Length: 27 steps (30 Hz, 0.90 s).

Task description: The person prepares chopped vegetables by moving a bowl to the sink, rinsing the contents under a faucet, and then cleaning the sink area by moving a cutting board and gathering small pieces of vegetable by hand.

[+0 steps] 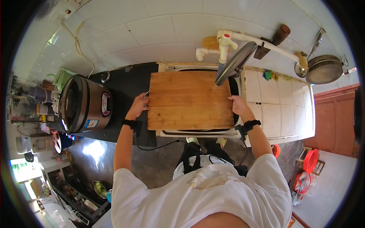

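Note:
A rectangular wooden cutting board [189, 101] lies flat over the sink [199, 133], with only the sink's pale rim and dark edges showing around it. My left hand [138, 105] grips the board's left edge, where a metal loop handle also shows; its fingers are partly hidden. On the opposite edge, my right hand [240, 106] has its thumb near the top face and its other fingers out of sight below. The curved metal faucet spout [236, 63] hangs over the board's far right part. Whether water runs from it I cannot tell.
Left of the board, a rice cooker [85, 104] stands on the black countertop [129, 114]. A white tiled counter [268, 114] extends to the right. A white tap valve [225, 45] is on the wall pipe, and a round pan [324, 69] hangs at right. A cable [156, 148] joins my wrist straps.

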Tool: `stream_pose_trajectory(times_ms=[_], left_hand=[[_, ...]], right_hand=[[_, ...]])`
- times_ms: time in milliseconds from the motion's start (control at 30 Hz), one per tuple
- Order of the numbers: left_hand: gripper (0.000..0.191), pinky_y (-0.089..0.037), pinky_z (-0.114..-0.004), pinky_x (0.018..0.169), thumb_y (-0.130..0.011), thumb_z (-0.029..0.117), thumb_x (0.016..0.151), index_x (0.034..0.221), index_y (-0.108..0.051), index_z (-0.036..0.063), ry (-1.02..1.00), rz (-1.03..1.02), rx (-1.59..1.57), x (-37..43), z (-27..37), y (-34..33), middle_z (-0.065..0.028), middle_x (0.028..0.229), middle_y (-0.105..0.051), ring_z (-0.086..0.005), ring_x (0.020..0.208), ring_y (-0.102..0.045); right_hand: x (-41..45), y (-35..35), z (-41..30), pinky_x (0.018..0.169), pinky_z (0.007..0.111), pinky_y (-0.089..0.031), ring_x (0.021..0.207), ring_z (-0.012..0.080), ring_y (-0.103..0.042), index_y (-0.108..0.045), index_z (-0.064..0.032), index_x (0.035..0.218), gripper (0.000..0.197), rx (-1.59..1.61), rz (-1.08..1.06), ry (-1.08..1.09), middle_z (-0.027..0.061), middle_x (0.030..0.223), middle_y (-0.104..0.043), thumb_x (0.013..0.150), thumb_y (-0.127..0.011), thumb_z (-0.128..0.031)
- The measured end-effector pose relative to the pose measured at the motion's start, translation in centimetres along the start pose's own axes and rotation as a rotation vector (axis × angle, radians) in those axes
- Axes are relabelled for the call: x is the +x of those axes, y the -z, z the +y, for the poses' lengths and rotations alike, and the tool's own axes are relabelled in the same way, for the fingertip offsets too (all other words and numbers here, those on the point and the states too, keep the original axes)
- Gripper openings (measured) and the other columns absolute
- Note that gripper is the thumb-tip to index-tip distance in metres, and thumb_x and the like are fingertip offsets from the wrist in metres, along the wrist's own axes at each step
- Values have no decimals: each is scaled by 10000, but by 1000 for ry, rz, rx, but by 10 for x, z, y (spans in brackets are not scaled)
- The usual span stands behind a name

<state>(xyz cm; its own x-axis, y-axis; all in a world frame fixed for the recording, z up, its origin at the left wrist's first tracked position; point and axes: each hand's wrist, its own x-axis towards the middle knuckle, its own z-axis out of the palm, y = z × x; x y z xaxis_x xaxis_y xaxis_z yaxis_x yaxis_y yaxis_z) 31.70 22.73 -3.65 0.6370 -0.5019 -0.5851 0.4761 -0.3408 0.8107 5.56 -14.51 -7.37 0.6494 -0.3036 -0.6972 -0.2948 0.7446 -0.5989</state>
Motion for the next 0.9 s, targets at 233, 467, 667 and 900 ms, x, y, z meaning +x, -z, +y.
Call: stream_pose_trajectory(times_ms=[233,467,667,900], left_hand=[[606,-457,-301,671,-447,68,848,1329,-92,-25,-16,-84,8,2,-3,-4,-67,980,-493,-148,794,-485],[580,-446,-295,712,-414,23,828,1331,-127,-15,-13,-164,29,0,4,-31,-77,1053,-454,-156,808,-481],[603,-420,-326,798,-435,39,823,1333,-117,-12,2,-221,224,1,21,-66,-120,1268,-350,-207,1011,-462],[607,-390,-387,857,-432,49,829,1337,-103,-4,30,-249,231,30,3,-79,-142,1337,-244,-258,1137,-367]], right_hand=[[-41,-3,-7,849,290,-336,943,182,-437,-463,-18,962,226,9,19,-7,50,1043,-473,746,-507,-69],[-52,32,-5,819,299,-364,921,183,-452,-466,-12,956,222,72,13,27,66,1009,-494,743,-512,-50],[-64,65,1,829,279,-361,941,183,-456,-480,11,988,242,146,60,67,69,1025,-503,753,-482,-45],[-90,74,6,845,282,-388,1002,181,-453,-466,19,1084,314,196,47,99,78,1053,-506,775,-463,-37]])
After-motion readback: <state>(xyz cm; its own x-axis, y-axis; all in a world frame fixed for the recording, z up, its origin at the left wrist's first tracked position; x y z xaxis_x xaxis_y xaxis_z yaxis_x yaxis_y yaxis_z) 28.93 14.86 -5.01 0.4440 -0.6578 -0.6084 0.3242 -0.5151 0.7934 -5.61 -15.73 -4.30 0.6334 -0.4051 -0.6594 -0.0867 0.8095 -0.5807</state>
